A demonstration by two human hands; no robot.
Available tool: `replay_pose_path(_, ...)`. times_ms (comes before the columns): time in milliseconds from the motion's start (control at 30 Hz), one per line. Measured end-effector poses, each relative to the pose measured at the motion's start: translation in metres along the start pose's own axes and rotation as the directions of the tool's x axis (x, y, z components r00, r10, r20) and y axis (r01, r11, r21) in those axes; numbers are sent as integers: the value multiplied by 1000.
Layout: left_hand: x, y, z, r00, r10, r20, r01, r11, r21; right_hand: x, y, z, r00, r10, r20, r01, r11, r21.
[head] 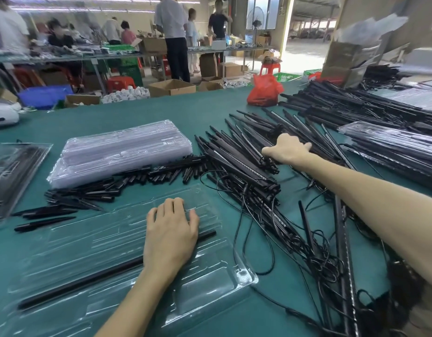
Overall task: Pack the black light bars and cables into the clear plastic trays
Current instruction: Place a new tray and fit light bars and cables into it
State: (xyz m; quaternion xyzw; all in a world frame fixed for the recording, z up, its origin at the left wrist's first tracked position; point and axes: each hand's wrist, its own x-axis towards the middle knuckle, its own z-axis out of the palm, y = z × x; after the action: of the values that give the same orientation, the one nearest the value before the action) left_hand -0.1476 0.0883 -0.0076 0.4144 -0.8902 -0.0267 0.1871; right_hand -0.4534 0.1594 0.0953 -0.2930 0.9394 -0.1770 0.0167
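Observation:
A clear plastic tray (210, 283) lies open on the green table in front of me, with one black light bar (83, 282) seated in a slot. My left hand (171, 234) rests flat on the tray over that bar, fingers spread. My right hand (289, 148) reaches out to the heap of black light bars (236, 154) at centre right, fingers curled over the bars; whether it grips one is hidden. Black cables (258, 239) trail in a tangle from the heap toward the tray's right edge.
A stack of empty clear trays (122, 152) sits behind, fringed by small black spikes (93, 193). Packed trays lie at far left (13, 171) and far right (392, 144). More bars (355, 103) and a red bag (264, 90) are farther back. People work at distant tables.

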Motion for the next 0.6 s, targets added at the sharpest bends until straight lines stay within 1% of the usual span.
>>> replay_pose_path(67,0,0,0,1000,1,-5,-1,1000,-7,-6,-1,-7,989,-104,-108,96,992,-76)
replay_pose_path(133,0,0,0,1000,2,-14,-2,1000,-15,-11,-4,-15,947,-226,-226,198,970,-140)
replay_pose_path(167,0,0,0,1000,1,-19,-1,1000,-21,-14,-7,-19,935,-255,-246,221,962,-158)
replay_pose_path(200,0,-1,0,1000,-1,-23,0,1000,-28,-17,-11,-23,937,-259,-237,232,963,-135)
replay_pose_path(300,0,0,1,1000,2,-27,-3,999,-53,-31,-28,-35,965,-211,-155,229,968,103)
replay_pose_path(400,1,-2,1,999,8,-32,-10,997,-81,-52,-49,-46,958,-260,-122,284,922,264)
replay_pose_path(533,0,-2,0,999,6,-34,-9,996,-94,-84,-75,-61,925,-365,-106,376,839,392)
replay_pose_path(600,0,-2,0,999,11,-34,-14,994,-108,-99,-85,-72,901,-418,-121,426,792,438)
